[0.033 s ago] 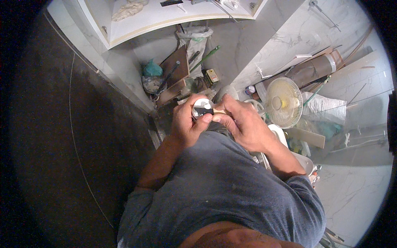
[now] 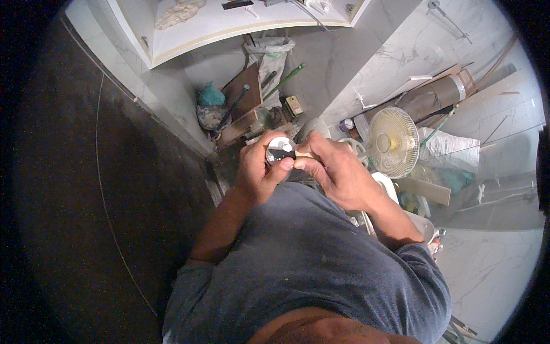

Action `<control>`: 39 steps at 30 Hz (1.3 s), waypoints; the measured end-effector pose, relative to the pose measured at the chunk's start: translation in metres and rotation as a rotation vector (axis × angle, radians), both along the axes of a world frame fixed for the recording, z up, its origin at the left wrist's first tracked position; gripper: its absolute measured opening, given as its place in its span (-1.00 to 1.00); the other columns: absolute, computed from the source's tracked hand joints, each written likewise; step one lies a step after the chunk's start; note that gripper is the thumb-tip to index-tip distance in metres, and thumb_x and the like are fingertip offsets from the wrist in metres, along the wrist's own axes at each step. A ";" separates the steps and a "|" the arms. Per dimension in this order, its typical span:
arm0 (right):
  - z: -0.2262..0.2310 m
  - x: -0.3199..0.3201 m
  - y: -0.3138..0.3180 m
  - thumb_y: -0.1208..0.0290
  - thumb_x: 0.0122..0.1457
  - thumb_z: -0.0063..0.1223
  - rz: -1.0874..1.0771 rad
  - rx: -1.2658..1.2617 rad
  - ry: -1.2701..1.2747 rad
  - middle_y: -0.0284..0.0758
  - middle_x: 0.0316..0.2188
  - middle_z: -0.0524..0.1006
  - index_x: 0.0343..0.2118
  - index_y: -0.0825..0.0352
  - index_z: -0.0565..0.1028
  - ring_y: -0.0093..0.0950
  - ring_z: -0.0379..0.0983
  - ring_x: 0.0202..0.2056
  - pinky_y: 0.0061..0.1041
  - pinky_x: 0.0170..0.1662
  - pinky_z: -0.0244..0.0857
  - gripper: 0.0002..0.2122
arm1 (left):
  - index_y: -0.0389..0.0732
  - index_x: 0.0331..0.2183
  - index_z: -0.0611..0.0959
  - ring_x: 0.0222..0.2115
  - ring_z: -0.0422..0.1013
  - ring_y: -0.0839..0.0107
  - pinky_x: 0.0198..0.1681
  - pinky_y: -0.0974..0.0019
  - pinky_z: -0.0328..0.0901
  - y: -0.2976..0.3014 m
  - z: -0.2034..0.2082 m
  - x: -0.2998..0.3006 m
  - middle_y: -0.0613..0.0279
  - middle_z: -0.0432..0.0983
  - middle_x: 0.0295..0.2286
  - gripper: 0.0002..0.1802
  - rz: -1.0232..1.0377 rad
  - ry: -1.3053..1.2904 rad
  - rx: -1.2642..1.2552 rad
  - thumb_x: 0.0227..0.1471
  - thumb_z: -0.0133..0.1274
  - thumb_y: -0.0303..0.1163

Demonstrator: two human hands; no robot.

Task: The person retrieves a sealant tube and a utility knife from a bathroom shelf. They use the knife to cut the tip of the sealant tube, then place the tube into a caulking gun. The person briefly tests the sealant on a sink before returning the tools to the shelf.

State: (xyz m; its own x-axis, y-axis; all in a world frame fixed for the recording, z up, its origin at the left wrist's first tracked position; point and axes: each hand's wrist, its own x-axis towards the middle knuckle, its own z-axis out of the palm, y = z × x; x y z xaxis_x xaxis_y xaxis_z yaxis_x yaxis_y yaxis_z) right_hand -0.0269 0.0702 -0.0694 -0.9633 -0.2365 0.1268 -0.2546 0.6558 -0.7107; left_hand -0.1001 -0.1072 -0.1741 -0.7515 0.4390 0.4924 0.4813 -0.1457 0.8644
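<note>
Close in front of my chest, my left hand (image 2: 255,169) is wrapped round a round, shiny white-and-silver piece (image 2: 281,145) with a pale knob in its middle. Its thumb rests along the near edge. My right hand (image 2: 338,172) meets it from the right, thumb and forefinger pinched on a short tan piece (image 2: 303,154). The tan piece joins or touches a dark part lying over the round face; which of the two I cannot tell. Both thumbs nearly touch. Curled fingers hide the undersides of these things.
A white shelf (image 2: 252,26) with a crumpled cloth (image 2: 177,14) spans the far side. Below it stand a white sack (image 2: 268,51), boards (image 2: 243,89) and a teal bag (image 2: 211,95). A fan (image 2: 392,142) is at the right, near a white plastic sheet (image 2: 452,150). Dark floor (image 2: 63,189) lies left.
</note>
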 end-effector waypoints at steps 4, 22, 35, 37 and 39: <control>-0.002 -0.002 0.000 0.37 0.29 0.07 0.008 -0.015 0.018 -0.04 -0.35 0.51 -0.21 0.40 0.35 0.06 0.47 -0.24 -0.17 -0.25 0.31 -0.80 | -0.36 -0.11 0.53 -0.40 0.50 0.34 -0.27 0.27 0.39 0.000 0.001 -0.001 0.10 0.56 -0.41 -0.56 -0.013 -0.021 0.015 0.11 0.16 -0.21; -0.004 -0.009 0.001 0.35 0.30 0.06 -0.017 -0.009 -0.017 -0.06 -0.43 0.47 -0.26 0.41 0.33 0.03 0.44 -0.33 -0.19 -0.29 0.27 -0.78 | -0.30 -0.11 0.52 -0.37 0.55 0.18 -0.27 0.20 0.41 0.009 0.005 0.007 0.03 0.58 -0.38 -0.62 0.153 0.005 -0.018 0.14 0.13 -0.24; -0.001 -0.008 -0.002 0.41 0.27 0.05 0.000 -0.032 0.017 0.05 -0.39 0.47 -0.25 0.40 0.27 0.18 0.40 -0.27 -0.02 -0.29 0.25 -0.79 | -0.29 -0.11 0.52 -0.36 0.53 0.30 -0.25 0.24 0.40 0.005 0.001 0.004 0.05 0.57 -0.37 -0.63 0.091 -0.028 0.002 0.16 0.11 -0.23; -0.004 -0.008 -0.002 0.40 0.27 0.05 -0.005 -0.033 0.029 0.06 -0.39 0.47 -0.24 0.40 0.27 0.18 0.40 -0.26 -0.02 -0.29 0.25 -0.79 | -0.29 -0.11 0.52 -0.35 0.53 0.29 -0.25 0.24 0.40 0.011 0.003 0.012 0.05 0.57 -0.36 -0.62 0.179 -0.035 0.019 0.16 0.12 -0.22; -0.004 -0.007 -0.002 0.40 0.28 0.05 -0.015 -0.026 0.026 0.06 -0.39 0.47 -0.23 0.40 0.27 0.19 0.39 -0.25 -0.01 -0.29 0.25 -0.78 | -0.30 -0.11 0.52 -0.35 0.53 0.27 -0.25 0.24 0.40 0.012 0.002 0.013 0.04 0.57 -0.36 -0.61 0.220 -0.037 0.018 0.16 0.12 -0.21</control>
